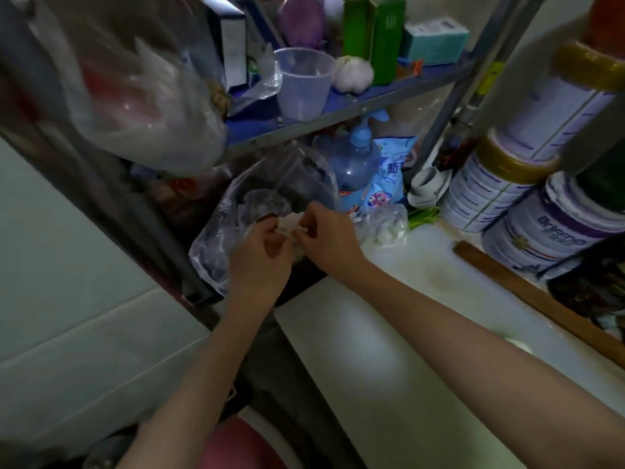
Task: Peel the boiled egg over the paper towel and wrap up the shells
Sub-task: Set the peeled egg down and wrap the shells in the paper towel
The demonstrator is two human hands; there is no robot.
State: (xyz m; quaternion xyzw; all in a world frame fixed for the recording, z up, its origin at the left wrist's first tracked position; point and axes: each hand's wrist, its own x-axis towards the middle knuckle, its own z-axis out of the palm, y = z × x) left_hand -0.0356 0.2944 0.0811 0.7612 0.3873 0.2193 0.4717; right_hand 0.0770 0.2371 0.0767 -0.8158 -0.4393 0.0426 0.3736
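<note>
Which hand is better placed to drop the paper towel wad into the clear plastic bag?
Probably the left hand. Both it and the right hand pinch the paper towel wad, but the left one is over the clear plastic bag, while the right is toward the white counter.

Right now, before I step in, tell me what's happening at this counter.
A person is working with both bare hands at the far left end of the white countertop. The left hand and right hand together pinch a small crumpled white paper towel, close by a clear plastic bag. No egg is visible, so whether shells are inside the wad can't be told. A long wooden rolling pin lies untouched to the right.
</note>
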